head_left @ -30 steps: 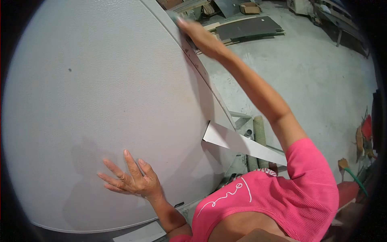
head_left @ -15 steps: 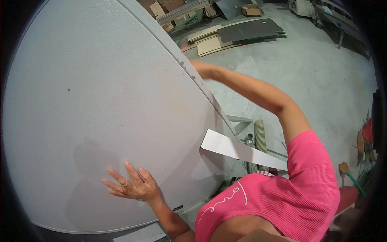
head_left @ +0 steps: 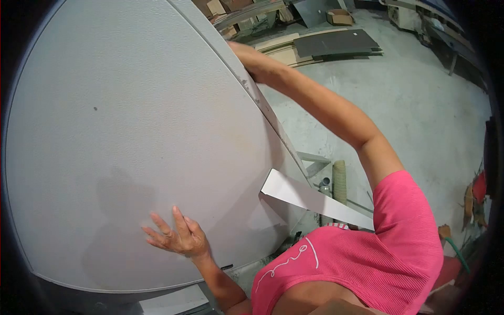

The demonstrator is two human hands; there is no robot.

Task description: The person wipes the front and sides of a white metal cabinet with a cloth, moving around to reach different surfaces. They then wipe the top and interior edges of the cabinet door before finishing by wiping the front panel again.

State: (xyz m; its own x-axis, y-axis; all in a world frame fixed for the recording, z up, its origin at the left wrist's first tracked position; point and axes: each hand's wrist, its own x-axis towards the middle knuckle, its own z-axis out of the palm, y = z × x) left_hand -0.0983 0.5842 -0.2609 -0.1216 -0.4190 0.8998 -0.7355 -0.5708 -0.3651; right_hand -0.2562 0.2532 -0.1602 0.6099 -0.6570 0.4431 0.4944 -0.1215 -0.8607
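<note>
A large pale grey textured panel (head_left: 131,131) fills the left half of the view, with a small dark mark near its upper left. My left hand (head_left: 181,236) is on the panel's lower part, fingers spread and holding nothing. My right arm reaches up across the panel's right edge; my right hand (head_left: 244,58) is at the far side of that edge, its fingers hidden behind it. A white strip (head_left: 310,197) juts from near my chest over the panel's lower right.
Stacked boards (head_left: 336,43) lie on the concrete floor (head_left: 420,121) at the top, near a cardboard box (head_left: 339,17). Ribbed hoses (head_left: 339,181) stand beyond the white strip. A metal-legged table (head_left: 454,47) is at the upper right.
My right hand has moved up along the panel's edge, farther from me. My left hand sits slightly farther right in view, still spread. The view has shifted slightly.
</note>
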